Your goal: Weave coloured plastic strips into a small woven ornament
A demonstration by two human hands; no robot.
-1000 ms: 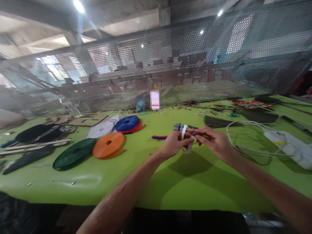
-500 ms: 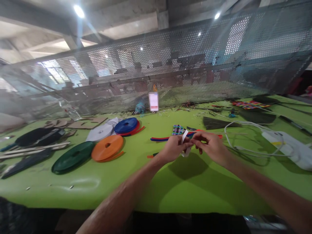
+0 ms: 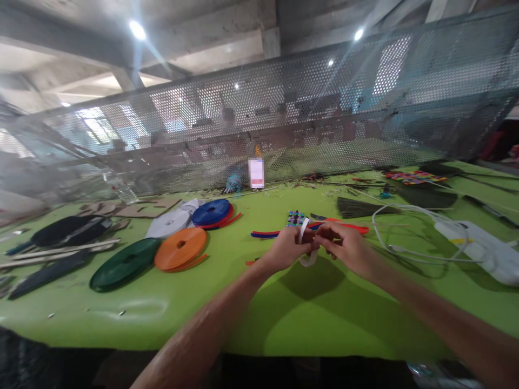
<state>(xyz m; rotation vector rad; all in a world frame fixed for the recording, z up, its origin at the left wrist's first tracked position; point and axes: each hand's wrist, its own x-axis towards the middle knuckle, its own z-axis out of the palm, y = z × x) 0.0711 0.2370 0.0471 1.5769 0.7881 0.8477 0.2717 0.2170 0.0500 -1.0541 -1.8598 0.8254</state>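
My left hand (image 3: pixel 288 247) is closed on a white strip (image 3: pixel 308 260), which curls above and below the fingers. My right hand (image 3: pixel 343 242) meets it from the right, thumb and fingertips pinched together at the strip; exactly what they grip is partly hidden. Both hands are held a little above the green table, their shadow beneath. Just behind them lies a small woven piece (image 3: pixel 295 218) in black, purple and turquoise. Red and blue strips (image 3: pixel 264 234) lie behind the hands, sticking out on both sides. The end of an orange strip (image 3: pixel 250 263) shows by my left wrist.
Left on the green table (image 3: pixel 194 319) lie green (image 3: pixel 124 265), orange (image 3: pixel 165 254), white (image 3: pixel 167 222) and blue (image 3: pixel 208 212) strip rolls. A white power strip (image 3: pixel 482 251) with cable and a dark bristle bundle (image 3: pixel 359 207) are right. A phone (image 3: pixel 256 173) stands before the mesh screen (image 3: pixel 308 129).
The view has shifted slightly. The white strip's lower loop shows more below my left hand, and my right fingers have moved slightly closer to it.
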